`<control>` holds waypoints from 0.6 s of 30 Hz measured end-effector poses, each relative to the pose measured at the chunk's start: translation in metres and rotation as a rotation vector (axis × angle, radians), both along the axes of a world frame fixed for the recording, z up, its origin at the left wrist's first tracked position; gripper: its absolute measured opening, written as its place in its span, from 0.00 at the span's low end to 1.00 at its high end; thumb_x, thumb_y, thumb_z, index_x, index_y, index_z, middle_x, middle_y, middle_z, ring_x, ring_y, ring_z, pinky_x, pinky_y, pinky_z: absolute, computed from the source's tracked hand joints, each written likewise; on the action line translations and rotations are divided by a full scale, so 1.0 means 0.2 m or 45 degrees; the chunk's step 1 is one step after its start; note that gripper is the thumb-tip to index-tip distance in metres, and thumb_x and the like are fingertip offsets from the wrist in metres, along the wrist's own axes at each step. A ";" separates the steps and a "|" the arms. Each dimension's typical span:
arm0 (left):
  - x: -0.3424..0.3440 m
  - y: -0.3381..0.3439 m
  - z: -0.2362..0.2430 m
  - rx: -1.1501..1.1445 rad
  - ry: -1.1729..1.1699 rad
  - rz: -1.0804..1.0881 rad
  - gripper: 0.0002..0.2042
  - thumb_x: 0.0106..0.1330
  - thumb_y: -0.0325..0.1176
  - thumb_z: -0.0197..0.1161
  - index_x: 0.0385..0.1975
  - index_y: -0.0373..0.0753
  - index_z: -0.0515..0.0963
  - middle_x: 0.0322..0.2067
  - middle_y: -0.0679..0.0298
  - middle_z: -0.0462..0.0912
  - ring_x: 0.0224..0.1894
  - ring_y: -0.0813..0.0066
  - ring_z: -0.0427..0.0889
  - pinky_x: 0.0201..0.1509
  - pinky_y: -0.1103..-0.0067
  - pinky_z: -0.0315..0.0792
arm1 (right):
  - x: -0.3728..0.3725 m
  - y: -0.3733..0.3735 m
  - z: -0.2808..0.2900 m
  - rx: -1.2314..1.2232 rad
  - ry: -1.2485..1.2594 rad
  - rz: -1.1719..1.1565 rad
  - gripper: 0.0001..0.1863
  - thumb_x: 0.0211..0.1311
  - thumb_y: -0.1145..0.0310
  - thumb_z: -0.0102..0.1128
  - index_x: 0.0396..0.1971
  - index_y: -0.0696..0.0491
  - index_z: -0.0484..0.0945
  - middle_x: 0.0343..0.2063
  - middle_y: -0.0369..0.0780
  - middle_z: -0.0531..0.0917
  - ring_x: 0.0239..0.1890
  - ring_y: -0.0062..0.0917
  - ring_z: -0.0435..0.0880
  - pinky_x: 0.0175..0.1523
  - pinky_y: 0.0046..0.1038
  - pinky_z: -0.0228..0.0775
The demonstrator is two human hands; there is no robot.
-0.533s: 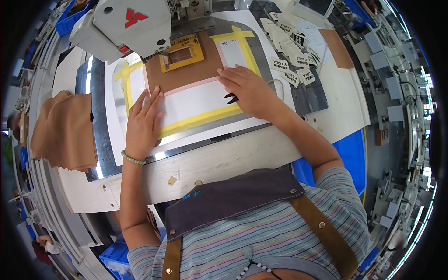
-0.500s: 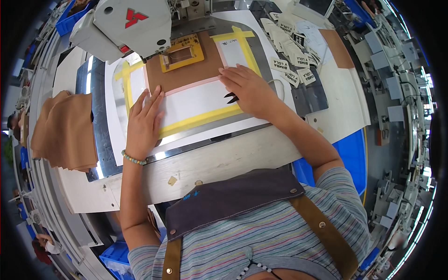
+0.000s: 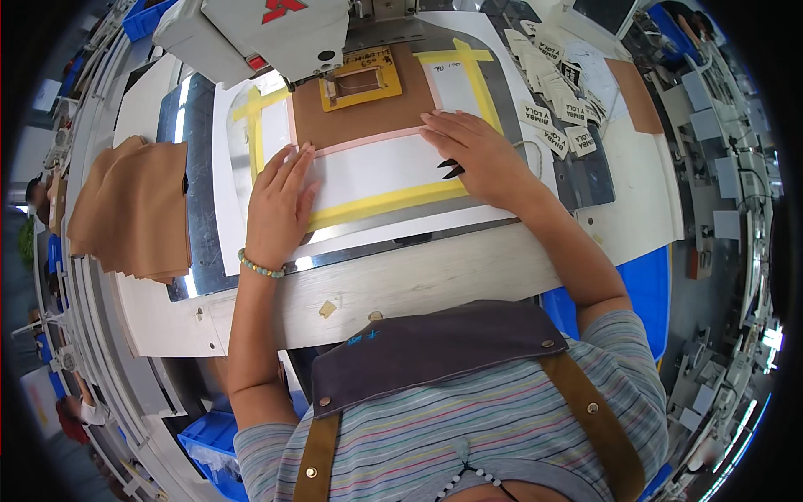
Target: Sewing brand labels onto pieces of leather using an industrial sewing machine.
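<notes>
A flat brown leather-like panel (image 3: 360, 115) lies on a white template with yellow tape (image 3: 393, 201), its near edge along a pink strip (image 3: 368, 142). Upon the panel sits a yellow frame (image 3: 381, 90) with a rectangular window, beneath the sewing machine head (image 3: 259, 38). My left hand (image 3: 283, 188) rests with fingers stretched out at the panel's near left corner. At the near right corner, the fingertips of my right hand (image 3: 481, 155) press down. Tucked under that palm is a black two-pointed tool (image 3: 450, 169), like thread snips; its rest is hidden.
A stack of brown pieces (image 3: 130, 209) lies at the left on a shiny plate. Many white printed labels (image 3: 560, 92) are heaped at the far right, by another brown piece (image 3: 633, 96). Blue bins (image 3: 644, 284) stand below the table edge.
The whole view has shifted, so the table and machine appear farther right and slightly higher. Both hands keep their places at the panel's near corners.
</notes>
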State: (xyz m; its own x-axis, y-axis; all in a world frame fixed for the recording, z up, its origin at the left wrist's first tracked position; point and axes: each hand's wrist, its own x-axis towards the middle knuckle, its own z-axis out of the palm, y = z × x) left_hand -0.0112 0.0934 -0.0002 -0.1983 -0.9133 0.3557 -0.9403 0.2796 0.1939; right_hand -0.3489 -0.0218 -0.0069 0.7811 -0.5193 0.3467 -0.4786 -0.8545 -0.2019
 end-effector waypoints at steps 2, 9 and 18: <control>0.01 0.00 0.00 -0.017 0.013 -0.011 0.27 0.68 0.25 0.67 0.69 0.41 0.75 0.62 0.54 0.82 0.68 0.52 0.76 0.71 0.63 0.72 | 0.00 0.00 0.00 -0.002 0.001 0.008 0.26 0.63 0.81 0.57 0.63 0.56 0.79 0.69 0.43 0.76 0.74 0.36 0.70 0.79 0.42 0.61; -0.01 -0.01 0.03 -0.036 0.157 -0.051 0.23 0.67 0.24 0.67 0.63 0.37 0.79 0.56 0.52 0.86 0.62 0.51 0.81 0.66 0.64 0.76 | -0.02 0.00 -0.01 0.032 -0.051 0.020 0.27 0.62 0.83 0.58 0.63 0.56 0.78 0.69 0.43 0.76 0.74 0.38 0.70 0.79 0.43 0.61; 0.02 0.00 0.02 -0.030 0.154 -0.086 0.20 0.69 0.23 0.63 0.62 0.35 0.80 0.60 0.52 0.84 0.65 0.48 0.79 0.70 0.61 0.73 | -0.06 -0.01 0.16 0.014 -0.218 -0.173 0.28 0.62 0.81 0.58 0.64 0.52 0.78 0.64 0.43 0.81 0.62 0.39 0.82 0.65 0.40 0.77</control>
State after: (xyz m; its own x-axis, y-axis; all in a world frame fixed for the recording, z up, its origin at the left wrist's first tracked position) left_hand -0.0071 0.0926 0.0028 -0.2135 -0.8904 0.4020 -0.8892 0.3476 0.2976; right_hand -0.3614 -0.0234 0.0245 0.6339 -0.6202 0.4621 -0.5469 -0.7819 -0.2993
